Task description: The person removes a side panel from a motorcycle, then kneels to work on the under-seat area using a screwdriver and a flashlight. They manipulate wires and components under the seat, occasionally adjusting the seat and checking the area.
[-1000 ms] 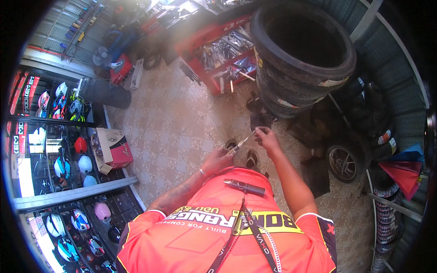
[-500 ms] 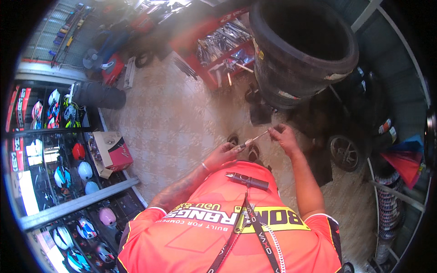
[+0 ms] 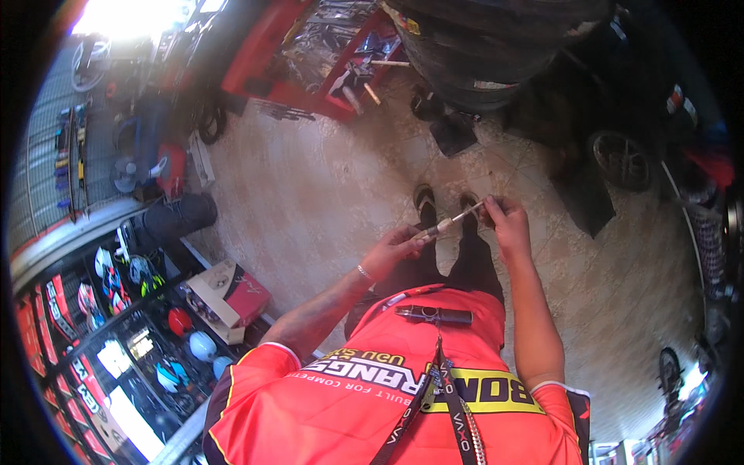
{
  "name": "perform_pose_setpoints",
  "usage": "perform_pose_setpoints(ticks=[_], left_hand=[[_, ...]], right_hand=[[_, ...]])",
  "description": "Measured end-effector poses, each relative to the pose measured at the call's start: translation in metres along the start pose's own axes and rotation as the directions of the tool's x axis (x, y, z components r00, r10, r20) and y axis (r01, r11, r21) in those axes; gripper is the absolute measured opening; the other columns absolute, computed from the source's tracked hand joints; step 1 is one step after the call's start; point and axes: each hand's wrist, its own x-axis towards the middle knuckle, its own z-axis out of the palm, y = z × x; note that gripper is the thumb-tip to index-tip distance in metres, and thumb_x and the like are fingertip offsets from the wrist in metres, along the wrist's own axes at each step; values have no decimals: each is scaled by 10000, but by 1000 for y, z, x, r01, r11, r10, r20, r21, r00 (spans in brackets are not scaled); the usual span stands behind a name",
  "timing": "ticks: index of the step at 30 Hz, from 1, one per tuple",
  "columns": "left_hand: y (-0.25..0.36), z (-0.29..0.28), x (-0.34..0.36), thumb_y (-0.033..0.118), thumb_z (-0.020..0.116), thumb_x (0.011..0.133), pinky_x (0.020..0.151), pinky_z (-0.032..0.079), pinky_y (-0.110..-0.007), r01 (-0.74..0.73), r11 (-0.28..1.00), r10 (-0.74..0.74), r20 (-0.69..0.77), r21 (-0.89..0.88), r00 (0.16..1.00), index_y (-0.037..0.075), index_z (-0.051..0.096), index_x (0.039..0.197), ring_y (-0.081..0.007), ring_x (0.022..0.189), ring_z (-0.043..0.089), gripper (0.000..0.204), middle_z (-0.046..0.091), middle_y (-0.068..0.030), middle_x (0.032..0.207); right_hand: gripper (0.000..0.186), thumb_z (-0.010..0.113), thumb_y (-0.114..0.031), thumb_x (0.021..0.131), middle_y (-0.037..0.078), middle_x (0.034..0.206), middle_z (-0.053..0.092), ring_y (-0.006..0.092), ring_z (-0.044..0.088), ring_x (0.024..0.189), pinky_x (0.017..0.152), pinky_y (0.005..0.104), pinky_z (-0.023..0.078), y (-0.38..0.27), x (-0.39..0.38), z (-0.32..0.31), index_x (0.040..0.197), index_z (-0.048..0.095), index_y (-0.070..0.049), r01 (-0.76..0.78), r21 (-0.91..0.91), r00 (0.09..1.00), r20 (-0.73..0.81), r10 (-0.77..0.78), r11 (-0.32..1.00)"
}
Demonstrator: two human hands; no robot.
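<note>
My left hand (image 3: 394, 249) is closed around the handle end of a slim, screwdriver-like tool (image 3: 445, 225), held in front of my body. The fingertips of my right hand (image 3: 502, 218) pinch the far end of its thin pale shaft. The fine detail of that tip is hidden by my fingers. A dark cylindrical device (image 3: 434, 314) hangs on a lanyard over my red shirt, below the tool. My two feet stand on the tiled floor (image 3: 325, 170) beneath my hands.
Ahead are a red tool cart (image 3: 244, 74) with hand tools, stacked tyres (image 3: 480, 46) and a dark mat (image 3: 453, 136). At left are a helmet display (image 3: 201, 345), an open cardboard box (image 3: 246, 298) and a black roll (image 3: 182, 217). A wheel (image 3: 620, 163) lies at right.
The view has turned, so the cart and tyres sit higher and more of my legs shows. Both hands keep their hold on the tool, which appears slightly higher and further right.
</note>
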Motion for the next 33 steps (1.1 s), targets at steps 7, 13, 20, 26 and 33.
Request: perform_pose_setpoints(ticks=[7, 13, 20, 26, 33], left_hand=[[-5, 33, -14, 244, 660, 962, 750, 474, -257, -65, 981, 44, 116, 181, 992, 22, 580, 1089, -87, 821, 562, 268, 602, -1, 900], [-41, 117, -30, 280, 690, 941, 727, 466, -259, -138, 947, 112, 105, 290, 988, 18, 605, 1100, -86, 818, 558, 318, 614, -8, 911], [-125, 283, -41, 367, 728, 890, 744, 470, -291, -258, 541, 170, 196, 801, 966, -18, 653, 1042, -109, 843, 568, 421, 648, -29, 903], [-176, 452, -15, 341, 711, 900, 744, 497, -296, -479, 382, -108, 553, 790, 826, -27, 649, 1072, -140, 845, 610, 411, 681, -69, 945], [-277, 673, 68, 174, 659, 943, 765, 515, -293, -432, 506, -438, 654, 746, 617, 12, 566, 1209, -137, 873, 620, 325, 646, -52, 979]], right_hand=[[285, 735, -291, 878, 83, 854, 676, 218, 655, 772, 727, 341, 518, 19, -62, -45, 967, 664, -29, 239, -615, 947, -22, -320, 752], [394, 710, -259, 811, 145, 1084, 657, 321, 591, 1101, 1034, 511, 370, 42, -126, -101, 1139, 637, -53, 578, -816, 544, 394, -741, -10], [461, 672, -183, 767, 167, 1151, 653, 349, 612, 1095, 939, 477, 487, 125, -245, -243, 1211, 622, -70, 674, -707, 699, 516, -495, 215], [409, 647, -327, 815, 172, 1109, 663, 378, 634, 1050, 895, 479, 513, 183, -364, -374, 1144, 601, -88, 367, -770, 883, 112, -456, 522], [304, 634, -285, 864, 203, 1050, 675, 402, 632, 1014, 866, 489, 495, 254, -470, -594, 1065, 639, -57, -6, -665, 768, -481, -423, 747]])
